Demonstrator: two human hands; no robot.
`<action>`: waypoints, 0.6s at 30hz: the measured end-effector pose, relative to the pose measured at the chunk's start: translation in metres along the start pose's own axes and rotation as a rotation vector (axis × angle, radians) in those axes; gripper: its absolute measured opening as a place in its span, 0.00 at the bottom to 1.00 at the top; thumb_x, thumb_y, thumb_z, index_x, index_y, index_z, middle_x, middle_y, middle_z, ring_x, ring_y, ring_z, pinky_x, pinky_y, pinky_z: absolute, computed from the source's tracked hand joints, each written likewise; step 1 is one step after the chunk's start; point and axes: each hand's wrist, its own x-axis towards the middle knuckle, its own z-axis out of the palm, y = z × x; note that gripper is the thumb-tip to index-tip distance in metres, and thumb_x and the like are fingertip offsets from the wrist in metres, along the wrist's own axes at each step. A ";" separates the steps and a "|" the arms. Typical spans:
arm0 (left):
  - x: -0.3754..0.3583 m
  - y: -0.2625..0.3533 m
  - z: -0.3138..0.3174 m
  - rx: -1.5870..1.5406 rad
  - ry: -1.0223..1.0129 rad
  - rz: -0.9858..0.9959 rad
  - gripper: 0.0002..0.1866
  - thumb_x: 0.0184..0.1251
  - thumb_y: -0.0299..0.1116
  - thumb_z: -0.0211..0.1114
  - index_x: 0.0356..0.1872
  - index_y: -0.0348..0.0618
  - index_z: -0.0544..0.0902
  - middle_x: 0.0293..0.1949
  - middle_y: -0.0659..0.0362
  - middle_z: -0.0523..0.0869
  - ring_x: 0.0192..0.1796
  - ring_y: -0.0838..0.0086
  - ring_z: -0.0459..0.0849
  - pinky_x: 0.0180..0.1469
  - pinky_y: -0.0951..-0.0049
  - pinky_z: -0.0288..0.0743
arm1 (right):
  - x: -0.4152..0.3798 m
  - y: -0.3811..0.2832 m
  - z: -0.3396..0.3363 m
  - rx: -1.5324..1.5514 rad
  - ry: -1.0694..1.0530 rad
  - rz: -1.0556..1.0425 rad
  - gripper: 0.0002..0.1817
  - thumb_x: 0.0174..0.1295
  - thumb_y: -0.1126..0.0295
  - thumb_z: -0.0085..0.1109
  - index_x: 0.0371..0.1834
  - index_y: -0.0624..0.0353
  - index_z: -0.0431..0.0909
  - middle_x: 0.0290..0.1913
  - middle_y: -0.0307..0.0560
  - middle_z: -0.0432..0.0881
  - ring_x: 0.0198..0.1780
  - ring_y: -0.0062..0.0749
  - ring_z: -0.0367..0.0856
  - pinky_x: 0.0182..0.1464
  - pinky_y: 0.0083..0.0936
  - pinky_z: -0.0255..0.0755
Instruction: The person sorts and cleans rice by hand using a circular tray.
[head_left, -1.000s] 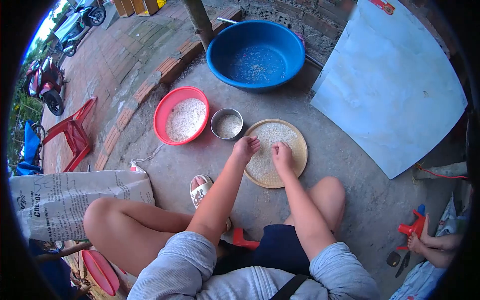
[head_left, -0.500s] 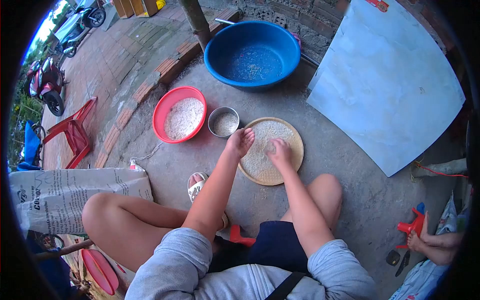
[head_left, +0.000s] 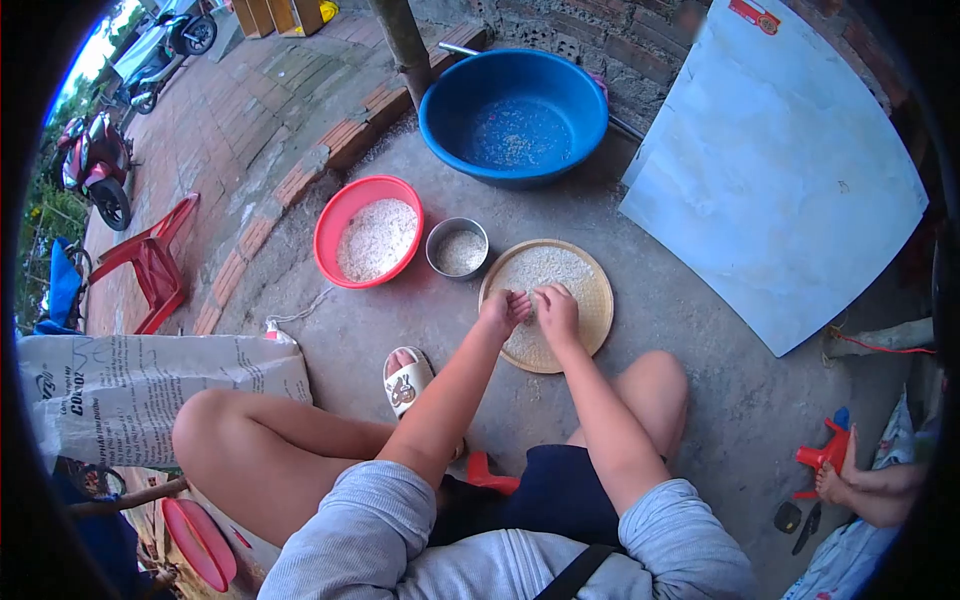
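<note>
A round woven tray [head_left: 597, 325] lies on the concrete floor, with pale rice-like grains [head_left: 545, 266] spread over it. My left hand [head_left: 508, 311] is above the tray's left part, palm turned inward and fingers loosely stretched. Close beside it, over the middle, my right hand [head_left: 557, 313] has its fingers bent together toward the left one; what lies between them is too small to make out. Left of the tray stands a metal bowl [head_left: 431, 250] with similar grains. Farther left, a red basin [head_left: 322, 245] holds whitish grains.
A big blue basin [head_left: 440, 150] with scattered grains stands beyond the tray. To the right leans a large pale sheet [head_left: 770, 170]. A printed sack [head_left: 165, 395] and a red plastic chair [head_left: 155, 270] are at left. Another person's feet [head_left: 835, 480] show at lower right.
My left hand has come from near the metal bowl to above the tray, beside my right hand. The right hand has stayed above the tray and turned slightly. The view has shifted a little.
</note>
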 end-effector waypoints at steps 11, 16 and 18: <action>-0.002 0.017 0.008 -0.158 -0.216 0.042 0.17 0.72 0.36 0.39 0.40 0.36 0.75 0.34 0.54 0.81 0.36 0.69 0.82 0.43 0.71 0.80 | 0.014 0.001 -0.026 -0.027 -0.060 -0.062 0.16 0.53 0.71 0.58 0.47 0.59 0.77 0.54 0.53 0.73 0.56 0.48 0.69 0.60 0.36 0.63; -0.011 0.022 0.008 -0.157 -0.145 0.047 0.17 0.72 0.37 0.40 0.40 0.35 0.74 0.34 0.54 0.81 0.36 0.69 0.82 0.41 0.71 0.80 | -0.015 0.015 -0.013 -0.461 -0.095 -0.080 0.22 0.52 0.70 0.60 0.53 0.58 0.73 0.59 0.52 0.67 0.60 0.50 0.64 0.63 0.38 0.59; -0.012 0.022 0.007 -0.160 -0.125 0.046 0.17 0.72 0.36 0.40 0.39 0.35 0.75 0.34 0.55 0.81 0.35 0.70 0.82 0.41 0.72 0.80 | -0.021 0.011 -0.001 -0.388 -0.164 -0.035 0.20 0.52 0.71 0.59 0.50 0.58 0.73 0.57 0.51 0.69 0.58 0.48 0.66 0.60 0.38 0.62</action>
